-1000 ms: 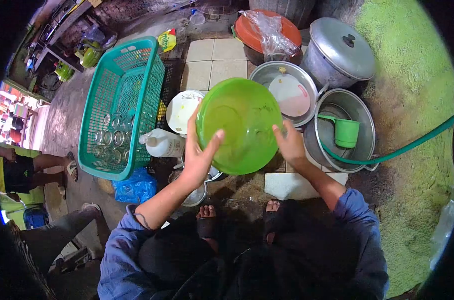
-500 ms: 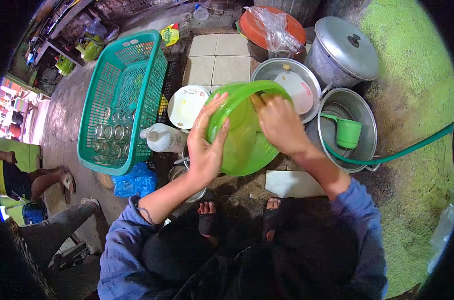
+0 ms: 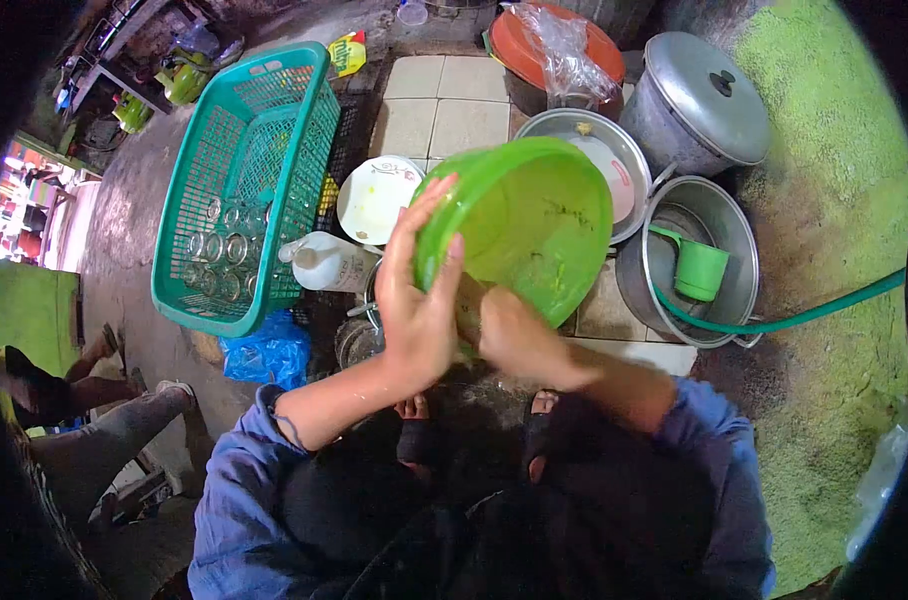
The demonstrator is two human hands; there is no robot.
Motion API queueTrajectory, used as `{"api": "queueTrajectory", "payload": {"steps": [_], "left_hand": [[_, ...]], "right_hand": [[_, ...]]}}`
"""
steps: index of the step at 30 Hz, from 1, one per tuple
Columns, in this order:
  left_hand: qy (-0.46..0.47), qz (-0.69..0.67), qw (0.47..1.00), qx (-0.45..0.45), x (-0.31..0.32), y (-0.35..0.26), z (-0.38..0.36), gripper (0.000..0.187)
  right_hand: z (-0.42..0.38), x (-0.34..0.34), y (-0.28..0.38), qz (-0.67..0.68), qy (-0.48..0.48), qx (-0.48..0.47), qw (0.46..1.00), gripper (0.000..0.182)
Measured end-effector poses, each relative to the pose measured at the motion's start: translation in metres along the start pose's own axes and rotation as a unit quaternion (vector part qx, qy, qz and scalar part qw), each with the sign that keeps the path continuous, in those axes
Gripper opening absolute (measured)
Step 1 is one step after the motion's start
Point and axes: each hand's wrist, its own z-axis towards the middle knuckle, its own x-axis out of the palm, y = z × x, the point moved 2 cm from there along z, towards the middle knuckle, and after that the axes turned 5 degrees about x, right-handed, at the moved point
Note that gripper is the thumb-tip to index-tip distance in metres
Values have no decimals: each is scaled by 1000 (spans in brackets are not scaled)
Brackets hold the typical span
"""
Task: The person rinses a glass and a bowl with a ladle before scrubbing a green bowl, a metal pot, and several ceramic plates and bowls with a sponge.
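Observation:
A translucent green plastic basin [image 3: 534, 225] is held up and tilted, its open side facing right and toward me. My left hand [image 3: 419, 300] grips its left side, thumb over the rim and fingers along the outside. At the basin's lower edge is my right hand [image 3: 524, 335], slightly blurred, fingers curled against the rim. Whatever it may hold is hidden. Small dark and yellowish bits stick to the basin's inner wall. Behind the basin, a metal bowl [image 3: 629, 160] shows partly, and a white plate [image 3: 379, 200] lies to the left.
A teal basket [image 3: 189, 320] with several glasses stands left, near a white pump bottle [image 3: 324, 262] and blue plastic bag [image 3: 266, 355]. At right are a metal pot [image 3: 664, 315] holding a green dipper [image 3: 701, 270], a green hose [image 3: 824, 312] and a lidded pot [image 3: 674, 120]. Another person's legs [image 3: 124, 430] show at left.
The basin has tilted further, showing more of its inside. My right hand has moved from the upper right of the basin down to its lower edge. My left hand keeps its grip.

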Motion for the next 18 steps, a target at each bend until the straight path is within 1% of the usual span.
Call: {"api": "queueTrajectory", "payload": {"steps": [1,2,3,4,5,6,7,9,10,11,12,14,15,16,17,18], "left_hand": [[1,-24,999,-30,-5,0,4,34],[2,-49,997,-60,-7,2,5,33],[10,-22,999,-36,-6,10,0,33],[10,-24,999,-38,-3,9,-1,33],[-13,-58,998,-36,2,9,-1,34],[-37,-92,994,-33,5,8,-1,35],[-38,-94,994,-33,5,7,2,35],[43,29,996,66,5,-1,8,39],[43,29,996,67,6,2,7,39],[42,33,995,78,8,8,4,40],[43,38,994,88,9,13,0,41],[53,59,994,72,8,16,-5,39],[39,35,998,45,5,17,-4,38],[24,11,999,20,3,19,-1,37],[15,-18,1000,15,-1,19,5,36],[10,-18,1000,-5,-7,16,14,35]], "right_hand": [[13,-5,-11,-260,217,33,940,37],[18,-15,-26,-490,409,61,767,37],[24,-33,-37,-552,267,60,788,41],[25,-45,-45,-602,117,57,788,45],[24,-44,-52,-604,118,59,786,45],[24,-44,-53,-617,22,20,786,40],[24,-44,-52,-624,-74,-20,778,35],[23,-18,-49,-442,-76,10,894,37],[19,0,-49,-315,-81,3,946,39],[13,17,-46,-181,-86,-3,980,40],[4,30,-37,-36,-36,-8,999,42],[-12,47,-14,133,-99,1,986,47],[-14,41,-9,135,-100,4,986,47],[-17,32,-5,27,-37,-35,998,47],[-21,22,-4,-83,28,-74,993,46],[-20,10,-5,-84,28,-76,993,46]]}}
